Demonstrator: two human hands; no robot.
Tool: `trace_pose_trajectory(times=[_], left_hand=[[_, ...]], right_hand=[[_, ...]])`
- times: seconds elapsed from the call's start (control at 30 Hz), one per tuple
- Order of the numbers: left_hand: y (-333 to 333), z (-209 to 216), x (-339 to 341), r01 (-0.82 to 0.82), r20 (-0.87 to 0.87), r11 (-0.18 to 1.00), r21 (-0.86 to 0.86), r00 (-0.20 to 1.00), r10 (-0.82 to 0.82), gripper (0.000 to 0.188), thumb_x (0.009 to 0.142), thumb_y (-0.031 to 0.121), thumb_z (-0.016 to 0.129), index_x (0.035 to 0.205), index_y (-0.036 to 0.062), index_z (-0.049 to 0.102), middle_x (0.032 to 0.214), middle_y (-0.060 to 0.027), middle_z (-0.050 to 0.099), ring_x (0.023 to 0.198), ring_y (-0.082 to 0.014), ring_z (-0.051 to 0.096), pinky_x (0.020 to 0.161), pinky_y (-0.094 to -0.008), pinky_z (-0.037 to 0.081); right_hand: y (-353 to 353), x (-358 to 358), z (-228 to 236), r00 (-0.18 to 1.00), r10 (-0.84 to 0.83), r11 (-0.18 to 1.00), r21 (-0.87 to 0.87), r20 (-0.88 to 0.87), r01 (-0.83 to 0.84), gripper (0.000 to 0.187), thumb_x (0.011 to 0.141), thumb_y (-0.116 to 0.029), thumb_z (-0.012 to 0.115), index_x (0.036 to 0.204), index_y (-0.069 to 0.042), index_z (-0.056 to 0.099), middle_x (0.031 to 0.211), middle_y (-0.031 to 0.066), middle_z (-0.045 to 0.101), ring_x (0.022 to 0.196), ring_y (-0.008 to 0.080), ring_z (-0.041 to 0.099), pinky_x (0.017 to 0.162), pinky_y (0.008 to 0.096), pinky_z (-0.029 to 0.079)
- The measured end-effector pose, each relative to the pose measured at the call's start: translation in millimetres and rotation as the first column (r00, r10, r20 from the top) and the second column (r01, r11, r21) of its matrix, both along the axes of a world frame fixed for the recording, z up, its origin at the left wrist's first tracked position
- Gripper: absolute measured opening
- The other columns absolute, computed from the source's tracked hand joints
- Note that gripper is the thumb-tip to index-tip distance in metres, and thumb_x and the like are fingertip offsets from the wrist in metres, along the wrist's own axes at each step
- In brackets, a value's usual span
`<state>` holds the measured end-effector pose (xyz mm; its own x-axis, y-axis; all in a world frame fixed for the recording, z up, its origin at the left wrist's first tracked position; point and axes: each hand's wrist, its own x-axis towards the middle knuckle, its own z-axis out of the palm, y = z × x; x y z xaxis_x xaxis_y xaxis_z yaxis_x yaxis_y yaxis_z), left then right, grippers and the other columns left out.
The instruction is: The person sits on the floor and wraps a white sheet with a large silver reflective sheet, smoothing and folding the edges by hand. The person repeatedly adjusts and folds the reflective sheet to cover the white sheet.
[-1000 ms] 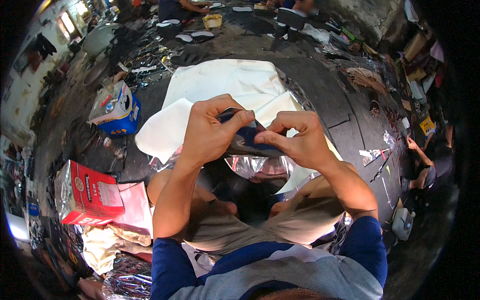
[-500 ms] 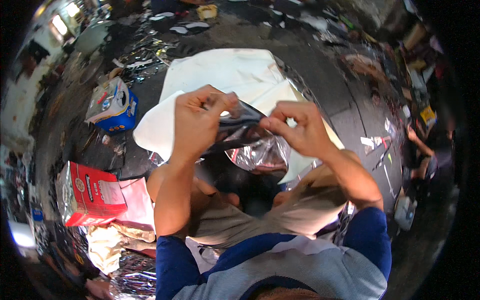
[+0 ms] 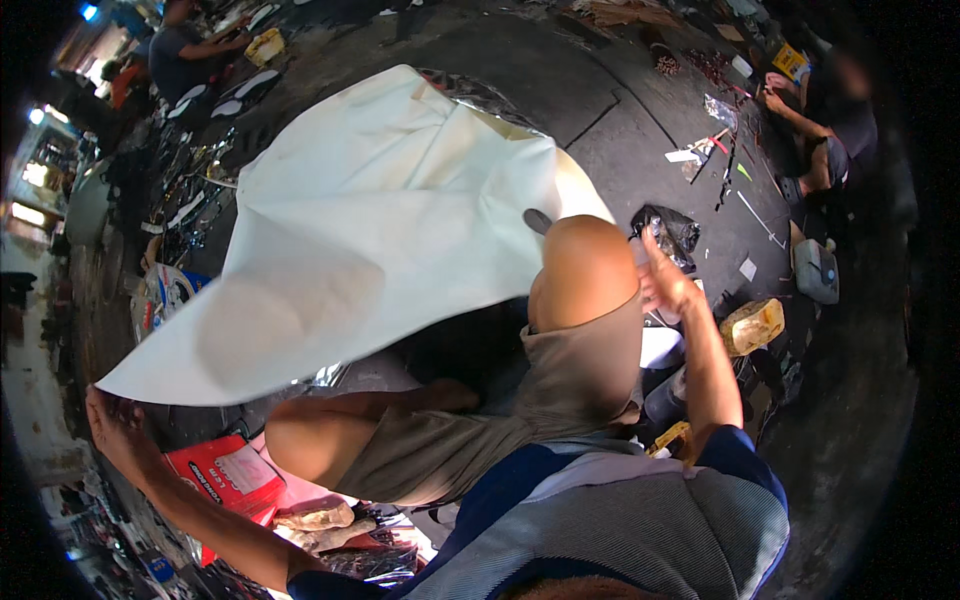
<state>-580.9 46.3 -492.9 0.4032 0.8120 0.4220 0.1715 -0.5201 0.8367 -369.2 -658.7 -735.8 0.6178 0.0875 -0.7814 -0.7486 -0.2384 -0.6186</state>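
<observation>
A large white sheet of flexible material point(image 3: 400, 220) spreads across the floor before my knees, creased in its far half. My left hand point(image 3: 118, 428) reaches far out to the left, its fingers closed on the sheet's near-left corner, which is lifted. Just right of my raised right knee, my right hand point(image 3: 665, 280) has its fingers stretched and apart, with nothing seen in it. Close beyond it lies a crumpled black plastic bag point(image 3: 672, 232). A small dark oval piece point(image 3: 537, 221) rests on the sheet beside that knee.
To the left, a red box point(image 3: 232, 478) stands by my left knee, and a blue-and-white container point(image 3: 178, 288) is partly behind the sheet. A cut yellowish container point(image 3: 752, 327) and a grey canister point(image 3: 817, 270) are at right. Other people sit at far right point(image 3: 815, 125) and far left point(image 3: 185, 55).
Both hands have let go of the shiny dark film they stretched between them. My left hand has swung left and taken the white sheet's corner; my right has moved right, beside the knee.
</observation>
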Motion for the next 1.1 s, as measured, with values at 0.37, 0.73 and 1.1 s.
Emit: trace_pose_trajectory(times=[0.37, 0.73, 1.1], left_hand=[[-17, 8, 49, 0.293, -0.127, 0.714, 0.636, 0.952, -0.278, 0.073, 0.094, 0.052, 0.052, 0.145, 0.0007, 0.041, 0.131, -0.0171, 0.049, 0.123, -0.0307, 0.047, 0.107, -0.0492, 0.035], [0, 36, 142, 0.509, -0.650, 0.414, 0.755, 0.666, 0.366, 0.066, 0.076, 0.011, 0.079, 0.138, 0.0119, 0.056, 0.141, -0.0171, 0.040, 0.132, -0.0392, 0.045, 0.103, -0.0525, 0.046], [23, 65, 154, 0.276, -0.570, 0.782, 0.559, 0.812, 0.122, 0.041, 0.096, 0.035, 0.054, 0.093, -0.0056, 0.058, 0.088, -0.0108, 0.050, 0.085, -0.0252, 0.054, 0.073, -0.0400, 0.044]], right_hand=[[-25, -16, -205, 0.868, -0.367, 0.653, -0.573, 0.334, 0.496, 0.109, 0.072, -0.064, 0.079, 0.147, 0.000, 0.033, 0.144, 0.0288, 0.040, 0.130, 0.0411, 0.046, 0.097, 0.0543, 0.045], [57, -1, -218, 0.447, -0.590, 0.453, 0.182, -0.673, 0.873, 0.142, 0.061, -0.071, 0.084, 0.154, 0.004, 0.006, 0.134, 0.0185, 0.043, 0.095, 0.0265, 0.062, 0.077, 0.0365, 0.057], [112, 35, -169, 0.209, -0.841, 0.430, -0.384, -0.499, 0.817, 0.083, 0.077, -0.073, 0.069, 0.132, -0.012, 0.055, 0.105, 0.0080, 0.065, 0.087, 0.0270, 0.065, 0.067, 0.0424, 0.055]])
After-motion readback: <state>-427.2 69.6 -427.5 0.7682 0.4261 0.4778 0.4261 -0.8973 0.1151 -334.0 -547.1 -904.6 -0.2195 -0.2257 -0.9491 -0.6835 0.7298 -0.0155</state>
